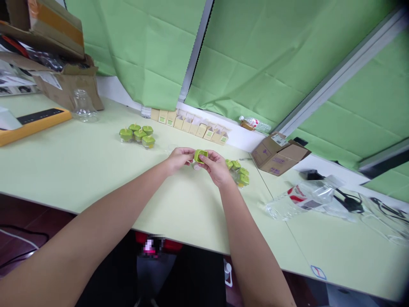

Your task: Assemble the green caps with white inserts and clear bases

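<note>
Over the middle of the table, my right hand pinches a small green square lid, hollow side facing me, with the thumb pressed inside it. My left hand is closed at the lid's left edge, its fingertips close together; what they grip there is too small to tell. Just below the lid shows a small white round piece, and I cannot tell whether it is held or lying on the table. Several green-lidded clear little jars stand left of my hands. More green-lidded jars sit beside my right wrist, partly hidden.
Small house-shaped cardboard boxes line the wall. Open cartons and a clear bottle are at left; a brown carton, a large labelled plastic bottle and black cables at right. The table's front edge runs before me.
</note>
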`<state>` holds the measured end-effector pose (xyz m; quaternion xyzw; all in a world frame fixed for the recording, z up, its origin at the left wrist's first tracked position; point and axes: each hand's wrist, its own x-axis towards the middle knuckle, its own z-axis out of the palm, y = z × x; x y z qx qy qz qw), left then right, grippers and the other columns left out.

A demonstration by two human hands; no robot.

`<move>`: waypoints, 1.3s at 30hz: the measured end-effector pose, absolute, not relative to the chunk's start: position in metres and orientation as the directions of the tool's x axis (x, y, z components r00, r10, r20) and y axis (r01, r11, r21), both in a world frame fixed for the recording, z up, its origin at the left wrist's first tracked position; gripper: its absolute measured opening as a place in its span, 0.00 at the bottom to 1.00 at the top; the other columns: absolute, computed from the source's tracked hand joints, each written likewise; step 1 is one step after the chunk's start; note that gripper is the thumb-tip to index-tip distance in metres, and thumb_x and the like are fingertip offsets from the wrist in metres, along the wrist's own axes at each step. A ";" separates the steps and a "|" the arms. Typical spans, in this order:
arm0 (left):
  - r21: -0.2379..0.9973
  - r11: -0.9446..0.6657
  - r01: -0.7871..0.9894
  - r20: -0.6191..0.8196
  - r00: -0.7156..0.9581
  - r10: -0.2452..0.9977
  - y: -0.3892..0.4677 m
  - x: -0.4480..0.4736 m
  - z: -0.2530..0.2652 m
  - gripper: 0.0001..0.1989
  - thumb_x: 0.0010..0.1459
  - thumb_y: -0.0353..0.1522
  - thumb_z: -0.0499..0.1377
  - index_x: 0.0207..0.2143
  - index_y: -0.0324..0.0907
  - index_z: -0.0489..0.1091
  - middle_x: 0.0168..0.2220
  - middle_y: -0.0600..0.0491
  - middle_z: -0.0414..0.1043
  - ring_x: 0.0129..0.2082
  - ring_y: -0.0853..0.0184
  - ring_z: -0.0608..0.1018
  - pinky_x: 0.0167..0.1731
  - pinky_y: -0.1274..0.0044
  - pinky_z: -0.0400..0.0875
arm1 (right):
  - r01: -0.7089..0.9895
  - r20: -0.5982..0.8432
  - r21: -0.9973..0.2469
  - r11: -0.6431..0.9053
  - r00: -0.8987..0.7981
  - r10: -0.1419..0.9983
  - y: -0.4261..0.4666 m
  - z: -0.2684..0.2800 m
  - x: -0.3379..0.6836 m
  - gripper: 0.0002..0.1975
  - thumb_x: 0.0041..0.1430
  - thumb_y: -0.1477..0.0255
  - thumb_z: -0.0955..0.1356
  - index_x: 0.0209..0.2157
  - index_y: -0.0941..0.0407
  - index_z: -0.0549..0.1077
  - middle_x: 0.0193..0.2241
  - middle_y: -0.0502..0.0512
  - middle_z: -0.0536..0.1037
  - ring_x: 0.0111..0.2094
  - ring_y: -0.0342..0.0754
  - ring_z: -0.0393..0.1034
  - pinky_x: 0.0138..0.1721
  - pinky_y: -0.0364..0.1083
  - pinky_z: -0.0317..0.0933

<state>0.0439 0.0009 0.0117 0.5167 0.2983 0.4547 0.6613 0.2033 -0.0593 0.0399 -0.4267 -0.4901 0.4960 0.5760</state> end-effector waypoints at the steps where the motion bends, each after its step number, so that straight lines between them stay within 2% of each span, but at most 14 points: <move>1: 0.951 0.057 -0.304 0.074 0.404 0.912 0.000 0.044 0.013 0.15 0.43 0.36 0.71 0.34 0.39 0.78 0.31 0.50 0.75 0.26 0.71 0.71 0.31 0.75 0.66 | -0.147 0.157 -0.976 0.161 0.038 0.987 -0.059 0.040 0.202 0.17 0.42 0.66 0.79 0.34 0.55 0.76 0.33 0.49 0.79 0.32 0.43 0.74 0.37 0.45 0.73; 6: 0.882 0.180 -0.435 0.075 0.506 0.859 -0.008 0.042 0.019 0.15 0.45 0.37 0.71 0.34 0.39 0.78 0.32 0.50 0.74 0.29 0.70 0.72 0.30 0.77 0.67 | -0.147 0.201 -0.965 0.216 0.109 0.973 -0.060 0.041 0.191 0.19 0.42 0.65 0.79 0.36 0.53 0.74 0.32 0.47 0.76 0.31 0.42 0.73 0.34 0.44 0.72; 10: 0.836 0.264 -0.481 0.114 0.622 0.775 -0.011 0.040 0.020 0.14 0.50 0.38 0.68 0.38 0.40 0.78 0.36 0.49 0.75 0.33 0.67 0.75 0.32 0.76 0.69 | -0.104 0.174 -0.977 0.185 0.109 0.979 -0.058 0.037 0.186 0.25 0.43 0.61 0.78 0.42 0.51 0.71 0.33 0.48 0.75 0.30 0.42 0.72 0.33 0.44 0.71; 12: 0.840 0.238 -0.488 0.120 0.594 0.795 -0.009 0.040 0.020 0.13 0.50 0.37 0.67 0.37 0.40 0.78 0.37 0.49 0.76 0.36 0.66 0.76 0.34 0.77 0.70 | 0.027 0.172 -0.985 0.170 0.128 0.977 -0.057 0.035 0.189 0.27 0.45 0.58 0.76 0.46 0.50 0.69 0.36 0.49 0.74 0.28 0.42 0.70 0.30 0.44 0.69; 14: 0.846 0.192 -0.496 0.098 0.501 0.860 -0.006 0.039 0.019 0.11 0.50 0.34 0.67 0.36 0.40 0.78 0.37 0.49 0.76 0.36 0.66 0.76 0.35 0.77 0.70 | 0.268 0.229 -0.946 0.184 0.148 0.962 -0.056 0.033 0.195 0.28 0.48 0.54 0.74 0.49 0.50 0.70 0.39 0.52 0.74 0.28 0.42 0.69 0.31 0.45 0.68; 16: 0.849 0.157 -0.504 0.062 0.391 0.918 -0.002 0.038 0.019 0.10 0.49 0.33 0.66 0.36 0.39 0.78 0.37 0.49 0.77 0.35 0.68 0.76 0.34 0.78 0.69 | 0.543 0.306 -0.818 0.190 0.131 0.943 -0.056 0.031 0.203 0.25 0.54 0.53 0.70 0.50 0.50 0.72 0.43 0.55 0.73 0.30 0.43 0.69 0.38 0.48 0.68; 18: 0.844 0.139 -0.519 0.038 0.316 0.948 0.001 0.038 0.019 0.09 0.50 0.32 0.66 0.35 0.38 0.78 0.36 0.49 0.77 0.33 0.69 0.75 0.33 0.78 0.69 | 0.738 0.309 -0.657 0.153 0.078 0.948 -0.056 0.028 0.210 0.22 0.57 0.54 0.68 0.48 0.52 0.74 0.44 0.58 0.73 0.33 0.45 0.70 0.45 0.51 0.66; 21: 0.823 0.139 -0.551 0.009 0.257 0.966 0.003 0.038 0.019 0.08 0.50 0.30 0.65 0.35 0.37 0.78 0.34 0.50 0.76 0.30 0.71 0.74 0.33 0.78 0.70 | 0.841 0.218 -0.520 0.148 -0.037 0.975 -0.056 0.020 0.215 0.17 0.54 0.61 0.70 0.43 0.54 0.76 0.38 0.56 0.75 0.33 0.47 0.70 0.43 0.50 0.65; 24: 0.805 0.149 -0.574 -0.022 0.223 0.974 0.004 0.038 0.020 0.06 0.51 0.28 0.65 0.34 0.37 0.77 0.32 0.51 0.75 0.28 0.73 0.74 0.32 0.78 0.70 | 0.769 0.223 -0.612 0.184 -0.056 0.973 -0.053 0.015 0.213 0.16 0.50 0.68 0.70 0.44 0.52 0.75 0.38 0.52 0.76 0.30 0.44 0.70 0.38 0.47 0.66; 27: 0.799 0.146 -0.583 -0.034 0.198 0.980 0.004 0.038 0.021 0.06 0.53 0.29 0.64 0.35 0.37 0.77 0.32 0.51 0.75 0.27 0.73 0.73 0.32 0.78 0.71 | 0.509 0.212 -0.845 0.162 0.041 0.976 -0.051 0.018 0.208 0.22 0.47 0.70 0.71 0.48 0.52 0.72 0.43 0.53 0.75 0.29 0.43 0.72 0.34 0.46 0.68; 29: 0.806 0.140 -0.576 -0.038 0.185 0.982 0.005 0.038 0.020 0.06 0.53 0.30 0.64 0.35 0.37 0.76 0.32 0.50 0.75 0.27 0.73 0.73 0.31 0.78 0.71 | 0.306 0.181 -0.941 0.146 0.089 0.979 -0.051 0.023 0.204 0.26 0.44 0.70 0.73 0.48 0.52 0.71 0.43 0.53 0.75 0.31 0.43 0.74 0.37 0.47 0.70; 32: 0.812 0.137 -0.567 -0.044 0.174 0.984 0.006 0.038 0.019 0.07 0.52 0.29 0.65 0.35 0.37 0.77 0.32 0.51 0.75 0.27 0.73 0.73 0.32 0.77 0.70 | 0.045 0.123 -0.992 0.121 0.048 0.991 -0.055 0.033 0.200 0.27 0.42 0.70 0.76 0.47 0.52 0.72 0.40 0.52 0.78 0.38 0.46 0.76 0.47 0.50 0.70; 35: 0.814 0.133 -0.566 -0.035 0.180 0.983 0.006 0.038 0.018 0.08 0.51 0.30 0.65 0.35 0.38 0.77 0.32 0.51 0.76 0.28 0.72 0.74 0.34 0.76 0.71 | -0.157 0.080 -0.984 0.079 0.002 0.997 -0.058 0.038 0.198 0.21 0.46 0.67 0.76 0.43 0.53 0.73 0.37 0.52 0.79 0.40 0.48 0.77 0.52 0.53 0.69; 39: 0.827 0.107 -0.552 0.012 0.207 0.978 0.006 0.039 0.017 0.09 0.51 0.33 0.66 0.34 0.38 0.77 0.34 0.49 0.77 0.31 0.71 0.75 0.37 0.75 0.71 | -0.185 0.107 -0.976 0.113 0.041 0.993 -0.058 0.038 0.196 0.20 0.45 0.65 0.77 0.39 0.53 0.72 0.35 0.51 0.78 0.39 0.47 0.77 0.51 0.52 0.70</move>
